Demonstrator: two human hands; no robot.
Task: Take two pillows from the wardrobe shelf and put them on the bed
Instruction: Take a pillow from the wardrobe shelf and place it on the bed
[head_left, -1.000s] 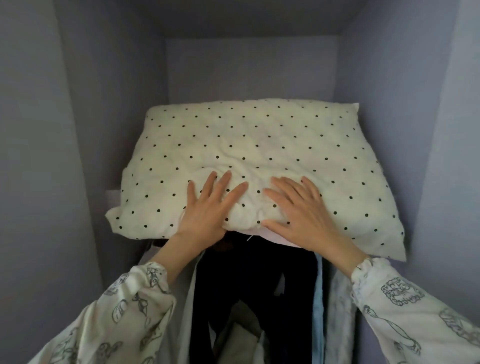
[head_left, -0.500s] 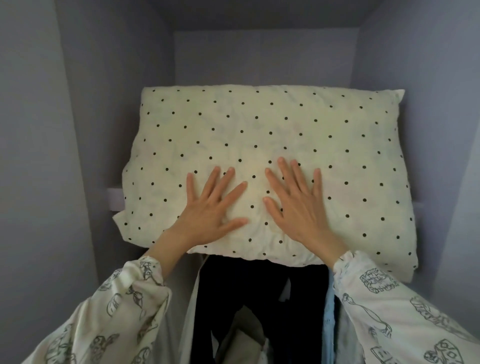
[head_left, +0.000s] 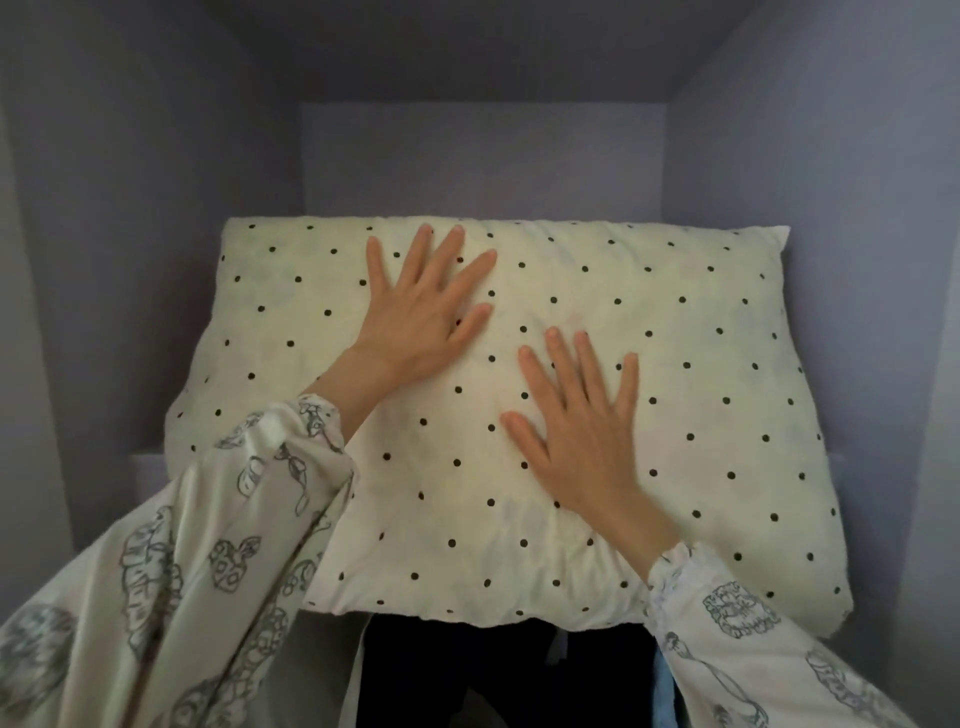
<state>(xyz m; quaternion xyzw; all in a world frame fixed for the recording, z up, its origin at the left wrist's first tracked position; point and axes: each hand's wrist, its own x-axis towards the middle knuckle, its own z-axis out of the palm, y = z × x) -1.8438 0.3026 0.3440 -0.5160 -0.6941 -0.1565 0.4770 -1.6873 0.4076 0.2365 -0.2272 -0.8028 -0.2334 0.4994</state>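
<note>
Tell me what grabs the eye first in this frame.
A cream pillow with black dots fills the middle, lying on the wardrobe shelf with its near edge hanging over the front. Both hands lie flat on top of it with fingers spread: the left hand far back near the rear edge, the right hand nearer the front. Dark clothes hang below.

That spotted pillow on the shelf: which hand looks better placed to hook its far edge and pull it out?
Probably the left hand. Its fingertips lie almost at the back edge of the pillow, so curling over it looks easy. The right hand lies flat nearer the front, further from that edge.
</note>
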